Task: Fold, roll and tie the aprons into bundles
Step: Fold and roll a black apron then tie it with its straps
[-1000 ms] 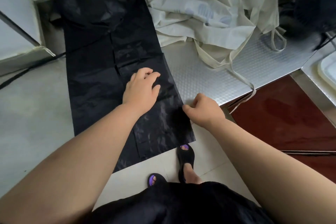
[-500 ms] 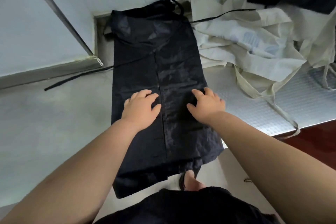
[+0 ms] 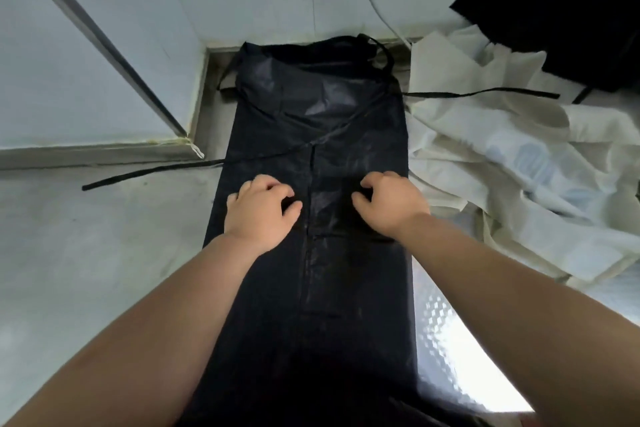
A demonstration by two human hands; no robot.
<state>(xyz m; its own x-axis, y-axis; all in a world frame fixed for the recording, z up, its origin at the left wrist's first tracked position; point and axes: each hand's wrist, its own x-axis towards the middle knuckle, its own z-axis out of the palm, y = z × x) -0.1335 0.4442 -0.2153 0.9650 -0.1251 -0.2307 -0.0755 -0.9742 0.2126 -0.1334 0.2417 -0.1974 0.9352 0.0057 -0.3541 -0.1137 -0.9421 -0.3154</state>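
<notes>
- The long, glossy black folded apron (image 3: 322, 114) lies flat on the grey worktop (image 3: 104, 253), running from 12 to 6 o'clock.
- The left hand (image 3: 258, 215) and right hand (image 3: 389, 206) rest on its middle with bent fingers; whether they pinch the cloth cannot be told.
- A crumpled cream cloth heap (image 3: 502, 156) sits at 3 o'clock.

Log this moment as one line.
black apron: folded narrow, flat | left hand: on apron | right hand: on apron | roll: not started

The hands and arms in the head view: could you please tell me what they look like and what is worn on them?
The left hand and the right hand are bare: no gloves, rings or watch show. The left forearm and the right forearm are bare too, with no sleeve in view up to the picture's edge. No markings show on them.
</notes>
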